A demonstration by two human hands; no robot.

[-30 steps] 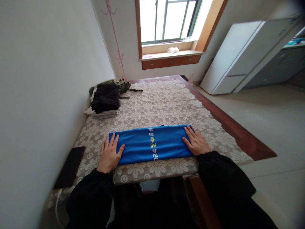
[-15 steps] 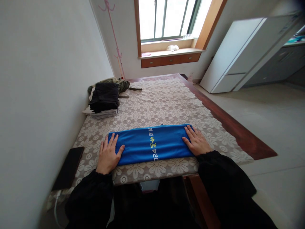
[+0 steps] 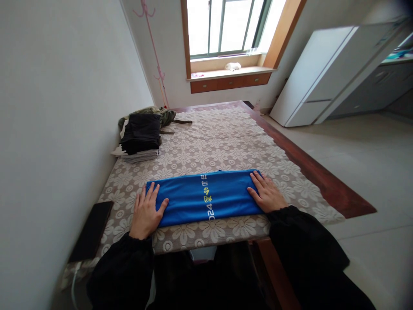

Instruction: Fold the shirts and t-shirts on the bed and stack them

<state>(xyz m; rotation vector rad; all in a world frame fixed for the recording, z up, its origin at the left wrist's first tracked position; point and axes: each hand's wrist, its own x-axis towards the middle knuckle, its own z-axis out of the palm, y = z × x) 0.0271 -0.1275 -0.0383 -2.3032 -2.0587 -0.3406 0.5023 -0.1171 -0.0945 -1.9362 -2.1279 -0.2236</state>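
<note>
A blue garment [image 3: 183, 200] with white and yellow print lies folded into a long flat strip near the front edge of the table. My left hand [image 3: 146, 211] rests flat on its left end, fingers spread. On the right end lies my right hand [image 3: 266, 192], also flat with its fingers apart. Neither hand grips the cloth. The garment's exact kind is hidden by the folding.
Lace tablecloth [image 3: 219, 150] covers the wooden table [image 3: 338, 196]. Folded dark clothes [image 3: 141, 131] are stacked at the back left, beside an olive strapped item [image 3: 167, 116]. A black phone-like slab [image 3: 92, 230] with a white cable [image 3: 75, 282] lies front left, near the wall.
</note>
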